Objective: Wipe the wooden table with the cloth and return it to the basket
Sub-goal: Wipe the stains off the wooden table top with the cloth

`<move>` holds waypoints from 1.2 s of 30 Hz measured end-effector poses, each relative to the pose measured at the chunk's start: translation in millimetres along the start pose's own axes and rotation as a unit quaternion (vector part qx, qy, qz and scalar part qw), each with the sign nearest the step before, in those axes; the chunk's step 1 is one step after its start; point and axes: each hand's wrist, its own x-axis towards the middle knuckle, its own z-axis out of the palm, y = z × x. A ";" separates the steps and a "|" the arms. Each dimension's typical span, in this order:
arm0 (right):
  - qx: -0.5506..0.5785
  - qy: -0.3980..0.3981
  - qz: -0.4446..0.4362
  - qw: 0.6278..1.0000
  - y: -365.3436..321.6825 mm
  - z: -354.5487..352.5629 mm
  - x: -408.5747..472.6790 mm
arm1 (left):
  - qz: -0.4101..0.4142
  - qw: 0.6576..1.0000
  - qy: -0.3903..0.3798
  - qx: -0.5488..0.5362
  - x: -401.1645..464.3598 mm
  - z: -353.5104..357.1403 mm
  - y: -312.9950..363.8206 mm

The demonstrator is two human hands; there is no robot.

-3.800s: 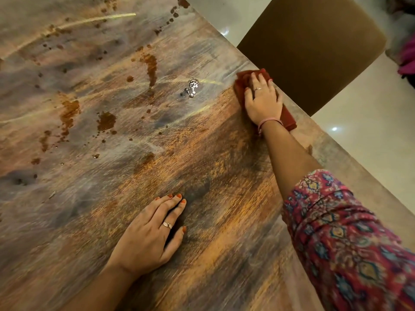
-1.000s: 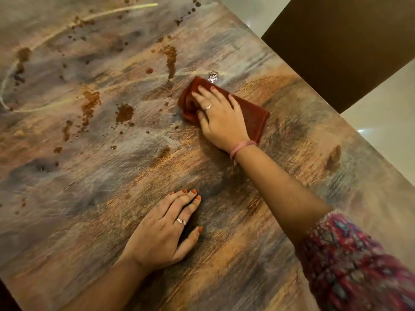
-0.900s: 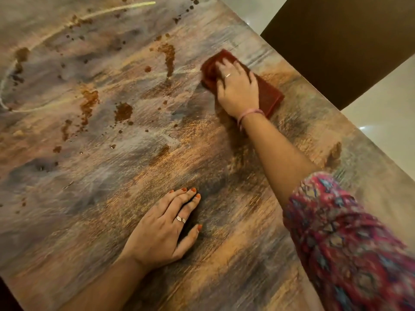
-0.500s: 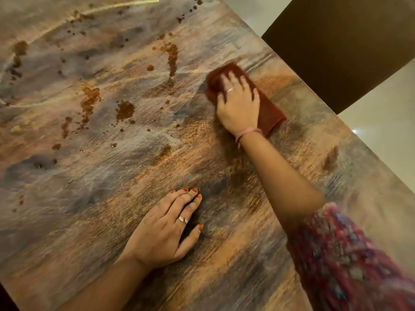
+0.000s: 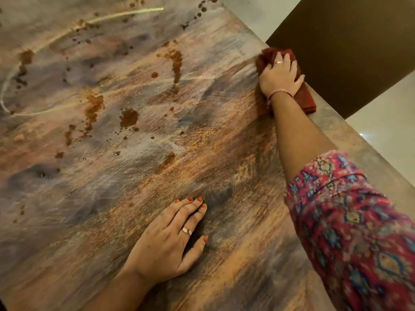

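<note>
The wooden table fills the view, its top streaked and marked with brown stains on the left and far side. A dark red cloth lies at the table's right edge, bunched at its far end. My right hand is on top of the cloth, with its fingers curled over the bunched part. Flat on the wood near me rests my left hand, fingers straight and holding nothing. No basket is in view.
A brown chair back stands just beyond the table's right edge, right behind the cloth. Pale glossy floor shows to the right. A thin pale curved streak crosses the far left of the tabletop.
My right hand has slid the cloth away from the middle to the table's right edge, and the cloth has bunched under the fingers. My left hand has stayed put.
</note>
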 end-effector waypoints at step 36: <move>-0.039 -0.020 -0.064 0.997 -30.7 -6.5 22.0 | 0.001 1.000 -0.003 0.004 -0.3 2.5 -0.2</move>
